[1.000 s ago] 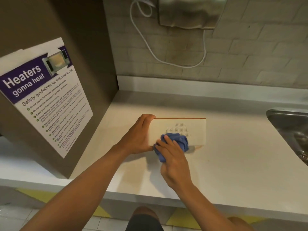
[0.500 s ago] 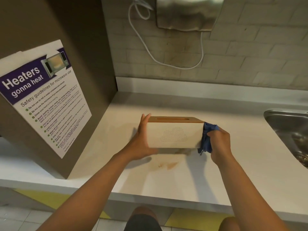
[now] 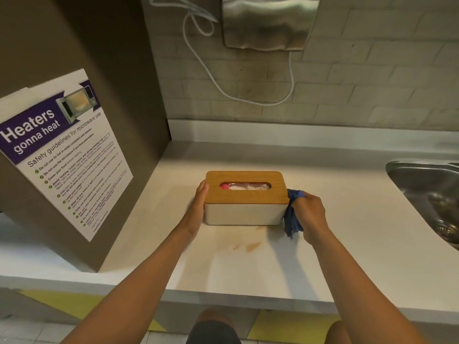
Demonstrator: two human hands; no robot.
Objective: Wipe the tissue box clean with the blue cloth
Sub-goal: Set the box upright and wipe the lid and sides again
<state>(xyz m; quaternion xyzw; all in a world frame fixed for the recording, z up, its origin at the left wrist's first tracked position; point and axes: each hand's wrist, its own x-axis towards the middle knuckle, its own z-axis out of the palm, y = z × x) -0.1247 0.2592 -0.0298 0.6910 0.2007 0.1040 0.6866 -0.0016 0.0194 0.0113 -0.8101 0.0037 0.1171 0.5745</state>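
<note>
Nearby, sink point(image 3: 427, 194) right; poster point(image 3: 62, 155) left of tissue box point(image 3: 244, 214).

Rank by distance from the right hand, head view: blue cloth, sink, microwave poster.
1. blue cloth: gripped in the right hand, against the tissue box's right end.
2. sink: farther right, at the counter's edge.
3. microwave poster: far left, on the brown panel.

the rectangular tissue box point(image 3: 244, 214) has a matt off-white plastic-looking body under a smooth light wooden lid point(image 3: 246, 194) with visible grain. the crumpled blue cloth point(image 3: 291, 217) looks soft and woven. the pale countertop point(image 3: 347, 244) is smooth, faintly stained. the steel sink point(image 3: 422, 184) and wall-mounted brushed metal dispenser point(image 3: 269, 21) shine dully. the printed paper poster point(image 3: 62, 155) is slightly glossy.
</note>
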